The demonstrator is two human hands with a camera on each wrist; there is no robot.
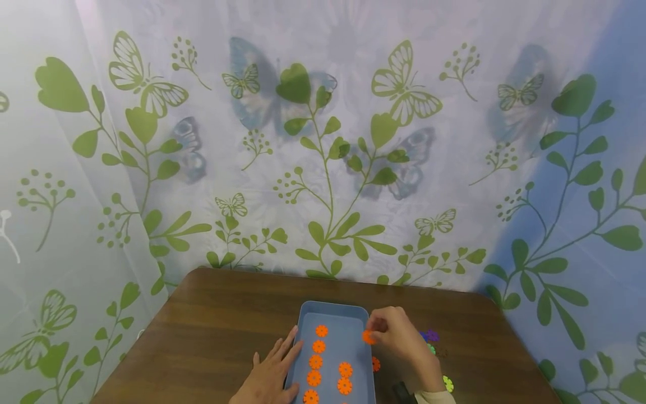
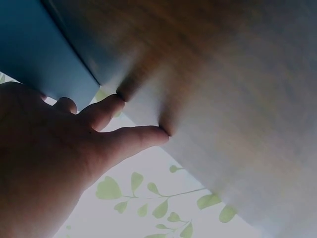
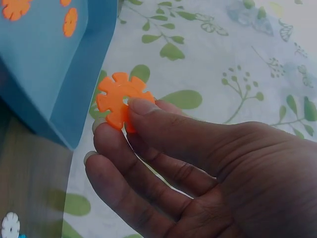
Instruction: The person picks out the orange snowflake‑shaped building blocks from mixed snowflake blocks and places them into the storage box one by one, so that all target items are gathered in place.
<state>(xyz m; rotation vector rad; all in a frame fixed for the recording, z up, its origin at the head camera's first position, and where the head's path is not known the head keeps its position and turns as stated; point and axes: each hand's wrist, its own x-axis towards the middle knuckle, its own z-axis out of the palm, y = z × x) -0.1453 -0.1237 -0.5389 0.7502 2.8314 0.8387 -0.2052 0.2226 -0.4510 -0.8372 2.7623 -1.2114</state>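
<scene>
My right hand [image 1: 401, 334] pinches an orange notched plastic disc [image 3: 113, 96] between thumb and fingers, just over the right rim of a blue-grey tray [image 1: 334, 307]. Seen from the right wrist, the disc has a small centre hole and petal-like teeth. My left hand [image 1: 267, 375] lies against the tray's left side with its fingers extended, two fingertips on the table in the left wrist view. Inside the tray, orange discs form a column on the left, with an orange disc [image 1: 345, 369] among a shorter row on the right.
On the brown wooden table [image 1: 227, 308], another orange disc [image 1: 375, 364] lies just right of the tray. Beyond my right hand are a purple disc [image 1: 433, 335], blue and green ones, and a yellow-green disc [image 1: 448, 384]. A leaf-and-butterfly curtain hangs behind the table.
</scene>
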